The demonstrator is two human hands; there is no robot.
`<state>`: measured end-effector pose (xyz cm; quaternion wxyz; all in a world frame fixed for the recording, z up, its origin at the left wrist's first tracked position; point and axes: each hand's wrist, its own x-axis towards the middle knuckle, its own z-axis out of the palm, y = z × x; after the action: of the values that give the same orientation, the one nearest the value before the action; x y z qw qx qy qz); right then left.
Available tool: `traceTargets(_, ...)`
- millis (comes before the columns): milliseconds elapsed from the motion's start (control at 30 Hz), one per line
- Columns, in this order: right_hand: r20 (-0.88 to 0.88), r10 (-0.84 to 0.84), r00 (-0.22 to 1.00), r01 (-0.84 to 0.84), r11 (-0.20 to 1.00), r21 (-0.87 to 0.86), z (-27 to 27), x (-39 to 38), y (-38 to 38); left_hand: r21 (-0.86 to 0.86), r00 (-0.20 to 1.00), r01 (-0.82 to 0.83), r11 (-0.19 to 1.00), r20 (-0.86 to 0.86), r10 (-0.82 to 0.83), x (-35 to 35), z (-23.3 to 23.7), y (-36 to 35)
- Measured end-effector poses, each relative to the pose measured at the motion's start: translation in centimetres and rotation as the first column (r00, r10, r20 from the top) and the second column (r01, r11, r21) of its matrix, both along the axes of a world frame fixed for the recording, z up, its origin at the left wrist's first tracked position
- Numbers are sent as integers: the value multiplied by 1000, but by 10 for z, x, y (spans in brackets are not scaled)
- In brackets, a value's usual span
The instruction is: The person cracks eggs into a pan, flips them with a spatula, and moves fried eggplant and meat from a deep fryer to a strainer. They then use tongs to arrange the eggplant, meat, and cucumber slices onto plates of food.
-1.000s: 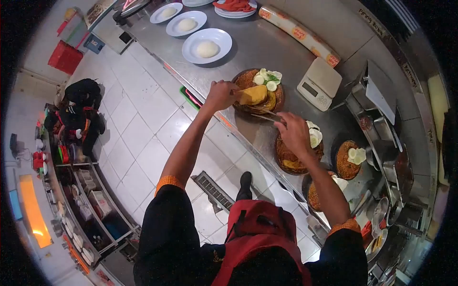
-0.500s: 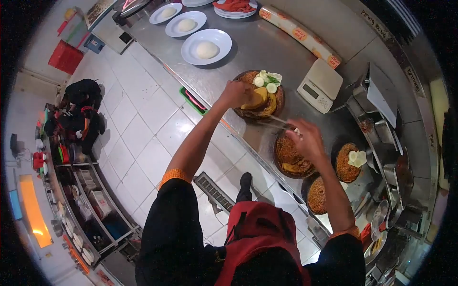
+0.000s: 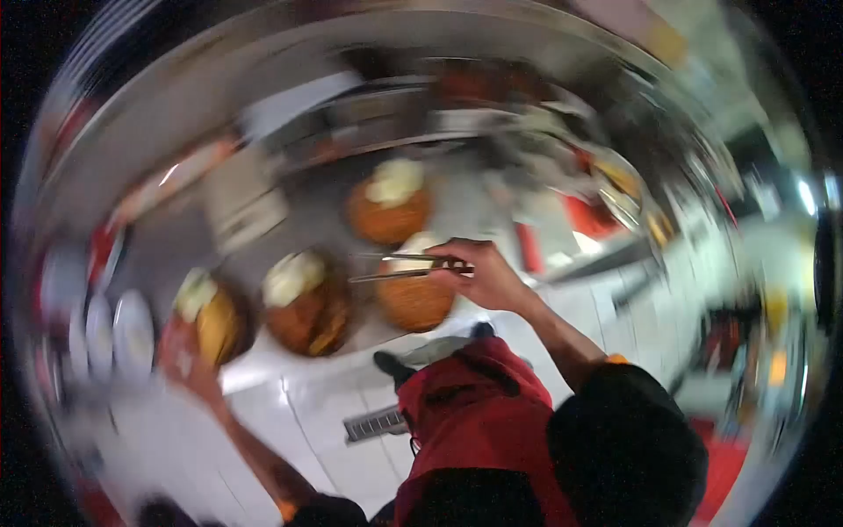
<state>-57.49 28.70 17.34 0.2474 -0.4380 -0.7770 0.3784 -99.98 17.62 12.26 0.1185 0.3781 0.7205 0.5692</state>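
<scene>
My right hand (image 3: 470, 272) is closed around metal tongs (image 3: 399, 267), whose tips point left over a plate of orange-brown food (image 3: 415, 303). Blurred by motion, my left hand (image 3: 186, 351) is at the left edge of a dark plate with yellow pieces (image 3: 218, 327) and pale slices; its fingers cannot be made out. Between the hands lies another dark plate of food (image 3: 307, 303) topped with pale slices. Behind the tongs sits a further plate of orange-brown food (image 3: 389, 215) with a pale topping.
The steel counter (image 3: 316, 211) carries a whitish scale (image 3: 244, 200) at the back left and a long patterned roll (image 3: 171, 180). White plates (image 3: 133, 334) stand at the far left. Metal containers line the back. At the right are a red item (image 3: 529, 248) and a tray with food (image 3: 619, 184).
The camera view has swung to the right, and the picture is now blurred. My right hand, with the tongs, has moved away from my left hand, which remains at the plate with yellow pieces.
</scene>
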Motion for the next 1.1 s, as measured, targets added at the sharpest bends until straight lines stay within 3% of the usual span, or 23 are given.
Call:
traceTargets(33, 10, -108, 994, 107, 994, 37, 5, 47, -5, 90, 854, 20, 996, -519, 30, 10, 0, 5)
traceTargets(67, -47, -274, 960, 277, 959, 57, 2, 100, -14, 92, 867, -63, 994, -489, 100, 64, 32, 18)
traceTargets(100, -111, -403, 908, 411, 910, 58, -12, 155, -24, 260, 920, -34, 965, -369, 131, 114, 46, 35)
traceTargets(133, -175, -598, 782, 582, 802, -137, -38, 226, -37, 273, 898, 57, 960, -434, 70, 151, 53, 45)
traceTargets(167, -8, -681, 733, 680, 733, -27, -27, 287, -52, 309, 858, 196, 931, -514, -10, 195, 60, 57)
traceTargets(200, -25, -744, 668, 739, 657, 149, -26, 351, -73, 419, 905, 329, 846, -397, -156, 245, 58, 72)
traceTargets(233, 116, -848, 516, 801, 527, 284, -22, 413, -85, 540, 908, 416, 731, -287, -305, 298, 54, 85)
traceTargets(300, 294, -934, 202, 811, 328, 484, -6, 517, -96, 479, 693, 719, 504, -435, -575, 407, 64, 106)
traceTargets(367, 405, -894, 190, 814, 375, 444, -31, 660, -91, 94, 406, 898, 429, -550, -730, 525, 86, 119)
traceTargets(467, 483, -839, 251, 827, 445, 343, -58, 813, -37, -90, 35, 991, 103, -565, -825, 707, 78, 154)
traceTargets(533, 447, -745, 495, 717, 641, 273, -117, 917, -5, -191, -159, 979, -70, -511, -845, 821, 56, 176)
traceTargets(567, 443, -739, 507, 719, 646, 254, -127, 943, 10, -248, -251, 958, -144, -478, -842, 871, 44, 189)
traceTargets(633, 683, -569, 458, 570, 778, 265, -137, 970, 41, -407, -380, 890, -208, -405, -832, 963, 18, 213)
traceTargets(767, 723, -579, 376, 628, 733, 261, -123, 934, 35, -600, -427, 797, -78, -468, -774, 1118, -50, 265)
traceTargets(800, 623, -657, 425, 587, 723, 363, -120, 917, 25, -611, -432, 788, -79, -458, -777, 1143, -75, 279)
traceTargets(833, 511, -716, 475, 548, 696, 464, -120, 904, 15, -635, -436, 772, -31, -493, -753, 1165, -99, 291)
traceTargets(867, 543, -705, 455, 540, 704, 461, -123, 893, 11, -655, -440, 756, 17, -526, -727, 1182, -115, 300)
traceTargets(900, 578, -690, 436, 530, 716, 455, -126, 887, 7, -662, -441, 749, 13, -513, -737, 1193, -124, 305)
traceTargets(967, 572, -692, 441, 513, 717, 471, -134, 886, 6, -787, -584, 615, -46, -415, -697, 1205, -135, 314)
traceTargets(1100, 529, -708, 468, 572, 699, 430, -125, 909, 7, -683, -579, 729, -42, -583, -570, 1224, -150, 329)
